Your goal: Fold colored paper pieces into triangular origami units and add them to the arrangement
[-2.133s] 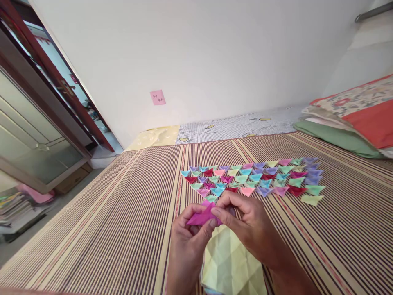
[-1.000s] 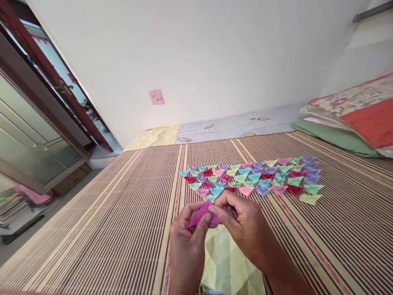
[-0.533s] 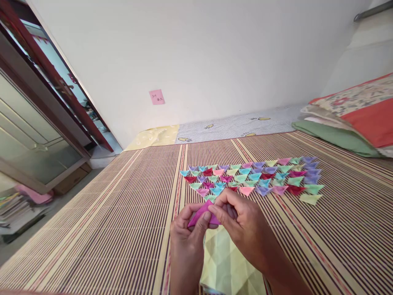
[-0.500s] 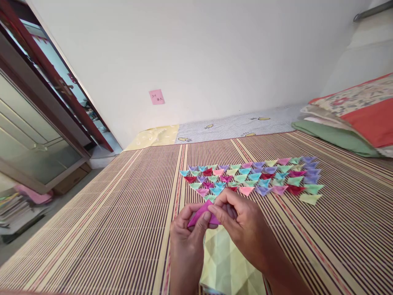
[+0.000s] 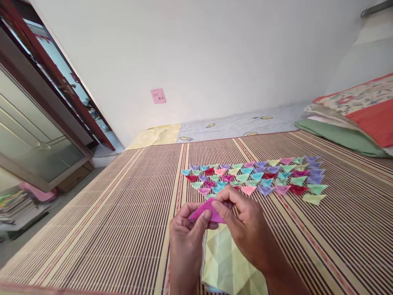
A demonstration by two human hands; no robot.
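Note:
Between my two hands is a magenta piece of folded paper [image 5: 207, 210], roughly triangular. My left hand [image 5: 190, 229] pinches its left part, thumb on the near face and fingers behind. At its right side my right hand [image 5: 241, 217] is closed on the paper with thumb and index finger. Below the hands lies a stack of creased pale yellow paper [image 5: 229, 262], partly covered by my right wrist. Just beyond the hands, rows of small folded paper boats [image 5: 258, 176] in many colours stand on the striped mat [image 5: 129, 221]; the nearest ones are partly hidden by my fingers.
A pile of folded bedding [image 5: 365, 114] sits at the far right. Along the white wall [image 5: 215, 53] runs a patterned cloth [image 5: 230, 123], and a pink note [image 5: 158, 96] is stuck above it. Past the mat's left edge are a glass-panelled door [image 5: 33, 135] and stacked papers [image 5: 18, 209].
The view has shifted slightly. Both hands keep hold of the magenta paper, which shows a little more of its face between them.

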